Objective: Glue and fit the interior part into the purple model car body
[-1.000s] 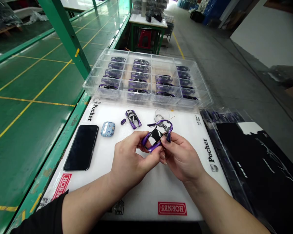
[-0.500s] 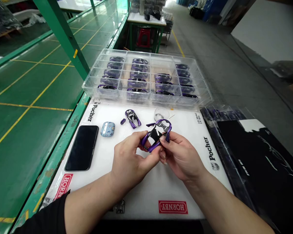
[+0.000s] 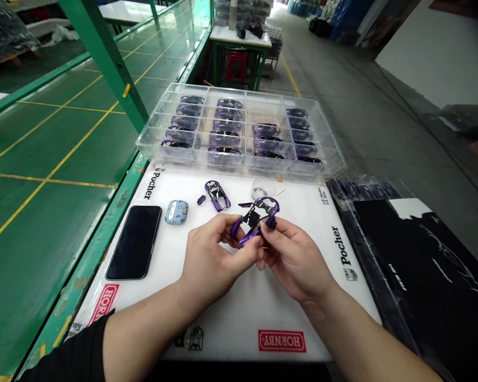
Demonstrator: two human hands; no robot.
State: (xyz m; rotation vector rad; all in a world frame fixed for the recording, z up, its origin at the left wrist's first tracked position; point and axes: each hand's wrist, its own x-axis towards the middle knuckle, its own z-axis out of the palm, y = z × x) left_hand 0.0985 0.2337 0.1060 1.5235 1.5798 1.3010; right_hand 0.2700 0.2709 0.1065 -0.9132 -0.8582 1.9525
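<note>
Between both hands I see a purple and black model car body (image 3: 255,216), raised over the white work surface (image 3: 223,297). My left hand (image 3: 221,246) closes on its left end, thumb along the near side. My right hand (image 3: 297,249) pinches its right near side, where a small dark purple part lies under the thumb; whether it is attached I cannot tell. A door-like part sticks out at the far left side of the body. Beyond the hands lie a second car body (image 3: 217,196), a small purple part (image 3: 201,200) and a round clear dish (image 3: 263,188).
A clear compartment tray (image 3: 239,159) with several purple car bodies spans the back. At left lie a phone (image 3: 134,243) and a blue patterned case (image 3: 176,212). Black cloth or bag material (image 3: 414,254) covers another tray on the right. A green post (image 3: 103,58) rises at the back left.
The held car body has tilted slightly, so the glare on its black roof is gone. Both hands keep their grip, and the whole view has shifted a little.
</note>
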